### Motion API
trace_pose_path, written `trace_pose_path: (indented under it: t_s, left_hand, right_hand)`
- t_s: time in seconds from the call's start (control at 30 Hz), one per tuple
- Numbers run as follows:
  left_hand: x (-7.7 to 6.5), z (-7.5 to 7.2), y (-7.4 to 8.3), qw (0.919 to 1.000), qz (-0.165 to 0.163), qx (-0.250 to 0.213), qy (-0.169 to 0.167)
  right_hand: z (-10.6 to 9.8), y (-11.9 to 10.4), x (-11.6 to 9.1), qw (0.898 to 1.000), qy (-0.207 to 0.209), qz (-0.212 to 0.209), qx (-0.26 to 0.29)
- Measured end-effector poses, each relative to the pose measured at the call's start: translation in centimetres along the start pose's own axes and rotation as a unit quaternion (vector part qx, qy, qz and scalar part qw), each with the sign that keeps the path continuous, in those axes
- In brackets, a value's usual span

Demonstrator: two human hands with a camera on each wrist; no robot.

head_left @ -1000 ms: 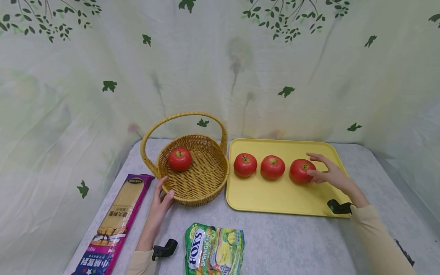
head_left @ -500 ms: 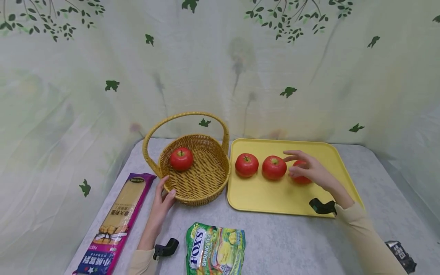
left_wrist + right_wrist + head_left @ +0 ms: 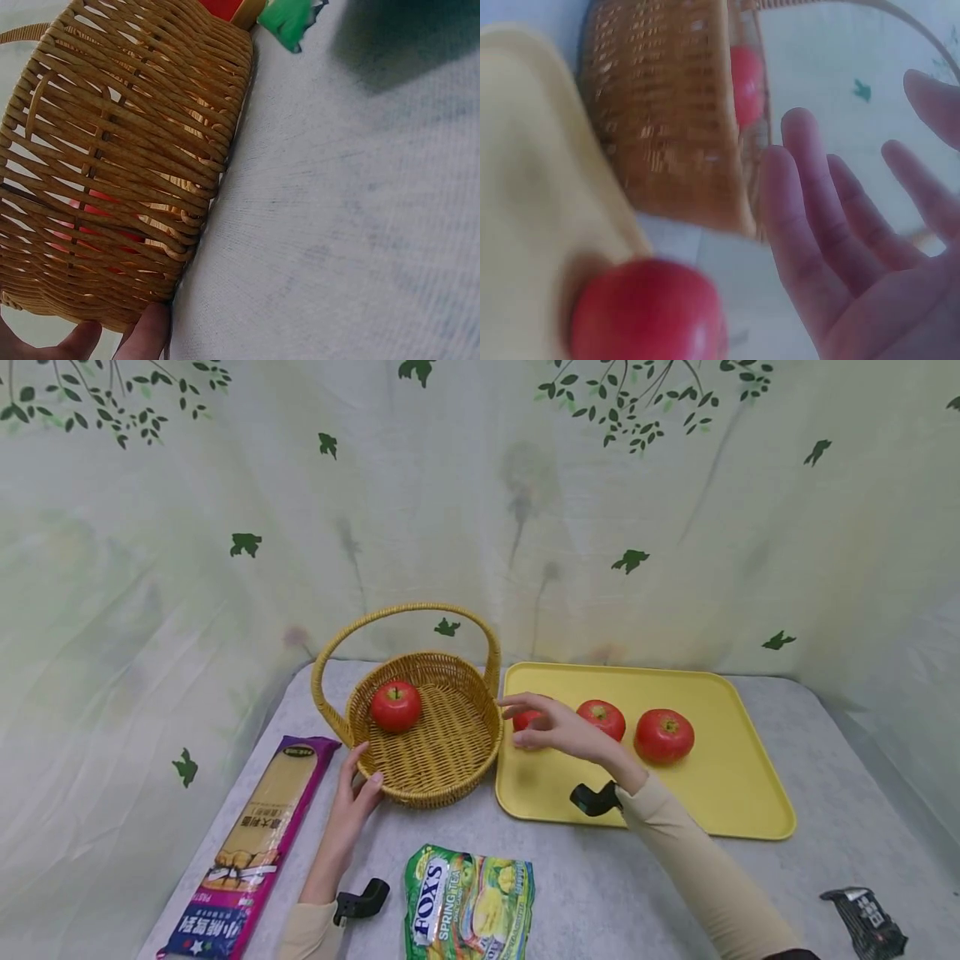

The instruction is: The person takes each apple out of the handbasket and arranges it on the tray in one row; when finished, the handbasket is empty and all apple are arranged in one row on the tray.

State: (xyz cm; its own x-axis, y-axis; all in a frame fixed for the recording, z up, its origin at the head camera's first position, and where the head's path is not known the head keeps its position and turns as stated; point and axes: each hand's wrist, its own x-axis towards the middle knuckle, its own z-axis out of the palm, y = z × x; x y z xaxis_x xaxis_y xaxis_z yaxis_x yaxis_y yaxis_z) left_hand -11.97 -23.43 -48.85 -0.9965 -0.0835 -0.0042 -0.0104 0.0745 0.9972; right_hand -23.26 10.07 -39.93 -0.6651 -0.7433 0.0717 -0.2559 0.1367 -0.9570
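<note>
In the head view my left hand [image 3: 350, 806] touches the near left side of a round wicker basket [image 3: 450, 781] with a tall handle. The left wrist view shows its fingertips [image 3: 152, 330] against the outer wall, low by the tabletop. One red apple [image 3: 396, 707] lies inside the basket. My right hand [image 3: 566, 731] hovers, holding nothing, over the left end of a yellow tray [image 3: 720, 793], partly covering the leftmost apple [image 3: 527, 719]. A middle apple [image 3: 602, 718] and a right apple [image 3: 664, 736] sit in a row on the tray. In the right wrist view the fingers are spread.
A long pasta packet [image 3: 258, 835] lies left of the left forearm. A green FOX'S candy bag [image 3: 471, 906] is at the front middle. A small black packet [image 3: 866, 922] lies at the front right. A leaf-printed curtain [image 3: 480, 510] hangs behind the table.
My right hand has moved left from the rightmost apple, across the middle one, to above the leftmost. The apples stay in place. My left hand keeps its place at the basket.
</note>
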Motion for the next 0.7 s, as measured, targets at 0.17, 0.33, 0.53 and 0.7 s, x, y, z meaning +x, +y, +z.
trace_pose_path:
  t_s: [0.17,0.33,0.53,0.7]
  left_hand:
    - [0.0,-0.1,0.0,1.0000,-0.007,-0.002,0.002]
    - [0.1,-0.3,-0.2,0.9999,-0.011,-0.008,0.001]
    - [0.0,-0.3,-0.1,0.9999,-0.010,-0.002,-0.001]
    - [-0.1,-0.1,0.0,1.0000,-0.004,0.003,0.001]
  right_hand:
    - [2.7,-0.8,3.8,0.998,-0.044,-0.012,-0.045]
    - [4.3,-1.5,7.2,0.998,-0.057,-0.008,-0.032]
    - [5.2,-2.1,10.5,0.998,-0.050,0.008,-0.024]
    - [5.6,-2.0,12.9,0.998,-0.037,0.049,-0.018]
